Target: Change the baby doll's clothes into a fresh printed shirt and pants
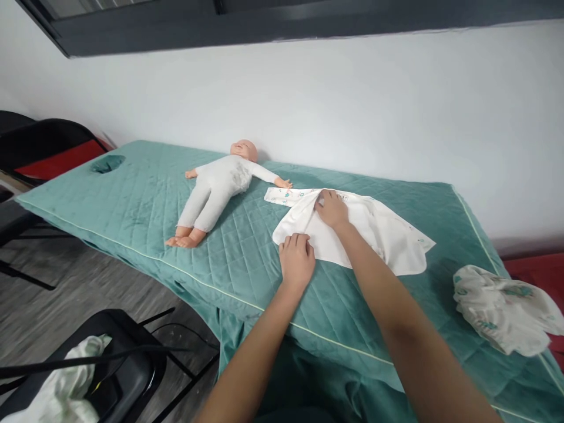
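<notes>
On the green quilted bed (132, 194), which stands along a plain white wall (352, 100), a white cloth (383, 232) is spread near the middle, a little toward the right end. One flap of the cloth is folded over, and its far edge shows a small printed pattern. The person's left hand (296, 258) lies flat on the near corner of the cloth, the fingers close together and pressing it down to the bed cover. The right hand (331, 208) rests further in, on the fold at the far side of the cloth, fingers bent on the fabric; I cannot tell if it pinches the cloth or only presses it.

Left of the cloth, a baby doll (220, 188) in a white suit lies on its back with the head close to the wall and one arm almost reaching the far corner of the cloth. Near the left end of the bed there is a face hole (107, 164) in the cover. At the right end, near the front edge, a crumpled patterned cloth (506, 308) lies well apart from the hands.

The floor (53, 305) is grey wood. A black chair (118, 364) stands before the bed with a pale rag (66, 388) on it, and a dark window frame (264, 23) runs above the wall.
</notes>
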`<action>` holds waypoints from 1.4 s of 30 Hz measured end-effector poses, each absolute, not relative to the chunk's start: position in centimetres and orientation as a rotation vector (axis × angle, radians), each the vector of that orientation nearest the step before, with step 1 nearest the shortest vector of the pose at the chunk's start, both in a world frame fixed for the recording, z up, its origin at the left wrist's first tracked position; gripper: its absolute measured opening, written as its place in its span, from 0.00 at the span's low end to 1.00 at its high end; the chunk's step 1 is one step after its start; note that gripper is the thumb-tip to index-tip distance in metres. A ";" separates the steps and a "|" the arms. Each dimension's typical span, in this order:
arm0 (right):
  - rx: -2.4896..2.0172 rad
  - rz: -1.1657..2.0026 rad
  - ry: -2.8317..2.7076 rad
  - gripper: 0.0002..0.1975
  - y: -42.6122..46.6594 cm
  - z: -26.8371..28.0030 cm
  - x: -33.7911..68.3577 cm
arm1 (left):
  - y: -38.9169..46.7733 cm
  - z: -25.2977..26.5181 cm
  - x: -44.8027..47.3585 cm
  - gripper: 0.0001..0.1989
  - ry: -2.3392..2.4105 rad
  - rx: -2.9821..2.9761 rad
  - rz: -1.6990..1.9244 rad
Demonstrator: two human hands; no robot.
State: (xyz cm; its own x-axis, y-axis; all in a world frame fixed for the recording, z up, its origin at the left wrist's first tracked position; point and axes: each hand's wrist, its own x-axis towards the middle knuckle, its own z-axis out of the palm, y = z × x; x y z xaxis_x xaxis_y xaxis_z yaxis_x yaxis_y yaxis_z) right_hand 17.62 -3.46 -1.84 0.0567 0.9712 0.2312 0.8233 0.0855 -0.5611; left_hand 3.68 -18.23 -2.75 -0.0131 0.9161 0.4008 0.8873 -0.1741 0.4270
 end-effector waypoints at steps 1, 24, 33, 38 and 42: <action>-1.762 0.364 -1.749 0.15 -3.0 -1.9 17.8 | -18.3 -2.8 3.7 0.08 1.971 2.184 0.957; -1.455 0.596 -1.547 0.10 -1.4 -3.4 19.3 | -9.2 -1.0 1.3 0.12 1.757 2.082 1.070; -1.580 0.529 -1.497 0.14 -0.8 -3.0 19.3 | 1.8 0.3 1.9 0.14 1.439 1.851 0.621; -1.621 0.597 -1.486 0.14 -0.8 -2.5 19.0 | 1.6 -0.4 2.2 0.16 1.114 1.743 0.851; -1.618 0.685 -1.393 0.14 -0.7 -2.3 19.2 | 1.2 -0.9 2.5 0.08 1.111 1.624 0.962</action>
State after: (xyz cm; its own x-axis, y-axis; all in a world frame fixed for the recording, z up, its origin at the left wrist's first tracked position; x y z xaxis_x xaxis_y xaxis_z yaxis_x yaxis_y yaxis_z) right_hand 19.16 -0.73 -2.32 0.2224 0.9664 0.1290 0.4879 0.0042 -0.8729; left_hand 2.51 1.22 -0.90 0.2886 0.9520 0.1022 0.2368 -0.1744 0.9558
